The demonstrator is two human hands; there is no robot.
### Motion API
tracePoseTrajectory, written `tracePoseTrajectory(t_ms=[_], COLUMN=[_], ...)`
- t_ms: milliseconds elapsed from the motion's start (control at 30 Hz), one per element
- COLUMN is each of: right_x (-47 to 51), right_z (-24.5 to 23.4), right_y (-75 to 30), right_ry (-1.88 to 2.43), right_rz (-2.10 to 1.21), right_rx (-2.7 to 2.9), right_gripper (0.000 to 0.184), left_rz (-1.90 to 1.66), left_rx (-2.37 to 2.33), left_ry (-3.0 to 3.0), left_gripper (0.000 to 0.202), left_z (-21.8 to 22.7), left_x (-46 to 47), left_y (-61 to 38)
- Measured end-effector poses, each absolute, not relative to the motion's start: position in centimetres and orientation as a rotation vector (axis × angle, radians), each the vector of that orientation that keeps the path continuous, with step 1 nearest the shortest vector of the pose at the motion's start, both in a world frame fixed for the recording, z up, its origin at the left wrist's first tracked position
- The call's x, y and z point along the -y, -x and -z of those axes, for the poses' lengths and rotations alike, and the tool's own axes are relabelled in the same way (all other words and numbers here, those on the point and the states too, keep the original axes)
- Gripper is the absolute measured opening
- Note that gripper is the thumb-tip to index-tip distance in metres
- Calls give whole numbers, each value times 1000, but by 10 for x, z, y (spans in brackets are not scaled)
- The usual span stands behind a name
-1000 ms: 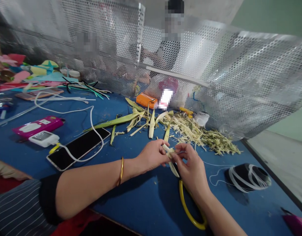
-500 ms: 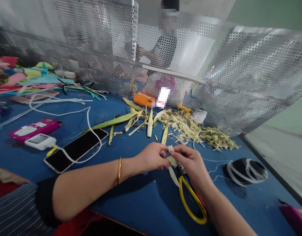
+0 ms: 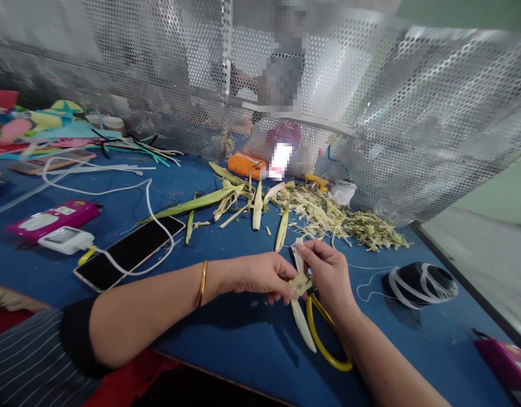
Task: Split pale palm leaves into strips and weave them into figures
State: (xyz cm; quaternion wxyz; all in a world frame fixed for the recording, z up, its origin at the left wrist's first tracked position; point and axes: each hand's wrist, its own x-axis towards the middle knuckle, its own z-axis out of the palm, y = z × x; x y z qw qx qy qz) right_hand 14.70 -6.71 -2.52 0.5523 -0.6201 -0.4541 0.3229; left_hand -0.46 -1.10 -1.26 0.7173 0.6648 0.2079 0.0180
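Observation:
Both of my hands meet over the blue table (image 3: 226, 350) on a pale folded leaf strip (image 3: 301, 294). My left hand (image 3: 260, 276), a gold bangle on its wrist, pinches the folded knot of the strip. My right hand (image 3: 327, 271) pinches the strip's upper end between thumb and fingers, and the lower end hangs down toward the table. Yellow-handled scissors (image 3: 323, 339) lie on the table just under my right hand.
A heap of leaf strips and shreds (image 3: 328, 217) lies beyond my hands. To the left are a phone (image 3: 130, 251) on a white cable, a white power bank (image 3: 65, 239) and a pink case (image 3: 52, 216). A black thread spool (image 3: 421, 282) sits right. A person sits behind the perforated metal screen (image 3: 413, 124).
My right hand has drawn the strip's end upward while the left slid lower on the folded knot; the strip now hangs longer below. The camera drifted slightly.

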Motion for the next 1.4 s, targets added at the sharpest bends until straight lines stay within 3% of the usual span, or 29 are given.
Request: tracePoseTrajectory(t_ms=[200,467,700,933,1400], right_x=[67,69,61,64,60], right_z=[27,29,18,18,24], right_y=[-148,-145,-157,-155,-150], right_ry=[1478,1467,1427,1312,1234], right_rz=[-655,-495,-738,-1278,-1142], right_rx=[1211,1261,998,944,710], right_gripper=[31,28,34,41,39], left_rz=[-73,-61,-305,-318,-344], left_rx=[-566,-638,-796,-763,-765], left_ry=[-1453,-1475,-1327,-1326,-1316], left_gripper=[30,16,25,26,28], left_z=[10,12,7,9,2], left_x=[20,30,21,13,12], left_y=[2,-2,-2,1,2])
